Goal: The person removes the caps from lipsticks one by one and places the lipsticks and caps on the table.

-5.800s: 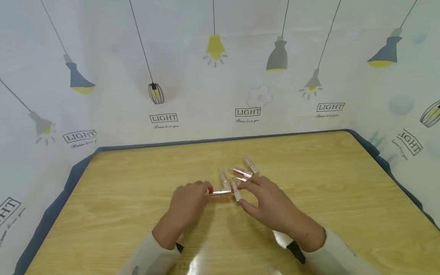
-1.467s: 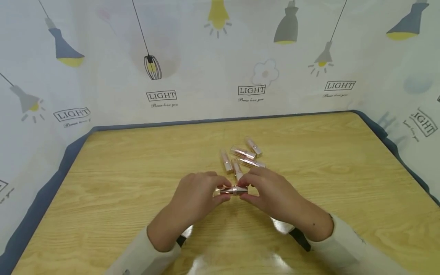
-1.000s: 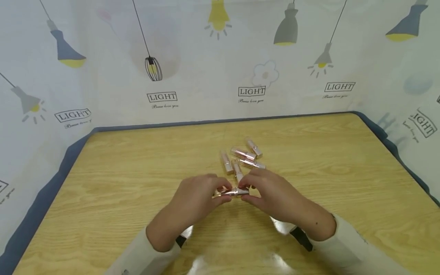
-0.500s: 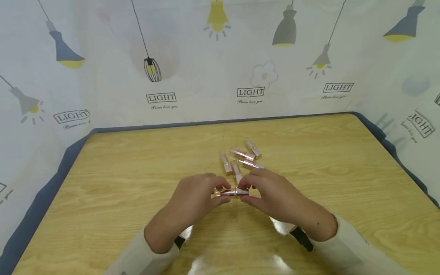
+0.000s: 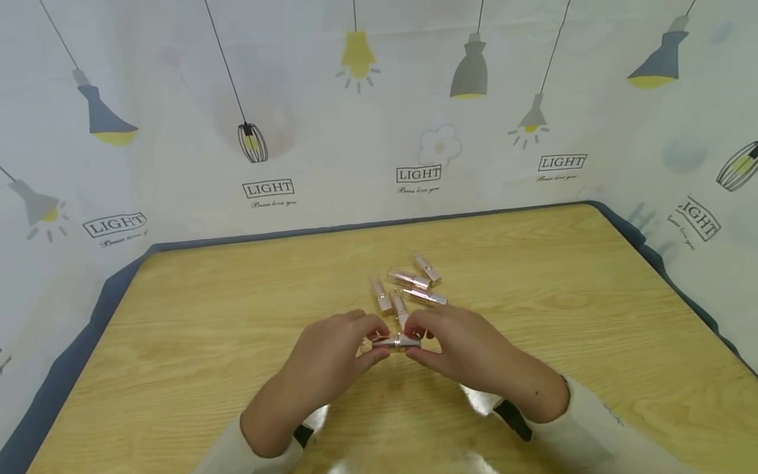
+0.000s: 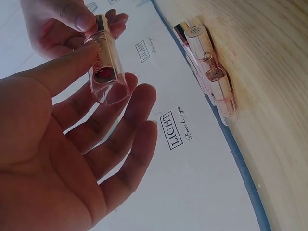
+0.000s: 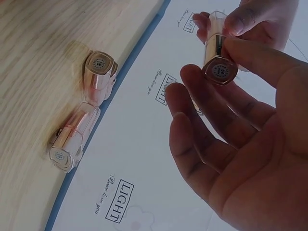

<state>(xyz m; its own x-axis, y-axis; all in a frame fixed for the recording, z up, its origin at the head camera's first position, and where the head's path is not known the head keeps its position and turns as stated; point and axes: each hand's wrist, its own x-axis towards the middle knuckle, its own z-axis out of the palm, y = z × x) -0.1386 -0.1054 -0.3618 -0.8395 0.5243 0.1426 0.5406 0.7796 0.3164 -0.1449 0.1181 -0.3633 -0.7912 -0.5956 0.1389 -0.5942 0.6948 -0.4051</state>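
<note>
Between my two hands a lipstick is held sideways over the table. My left hand pinches its clear cap end between thumb and index finger. The right hand grips the shiny rose-gold base the same way. Through the clear cap in the left wrist view, a dark red tip shows inside the tube. A round label on the end of the base faces the right wrist camera. The other fingers of both hands are spread loosely behind the lipstick.
Several matching lipsticks lie in a loose cluster just beyond the hands, among them one at the left, one farthest back and one close to the right fingertips. The wooden table ends at a white printed curtain.
Earliest, my left hand was at one lipstick and my right fingers at another; later both hands hold one together. Since then the grip looks the same, and the head view has shifted slightly upward.
</note>
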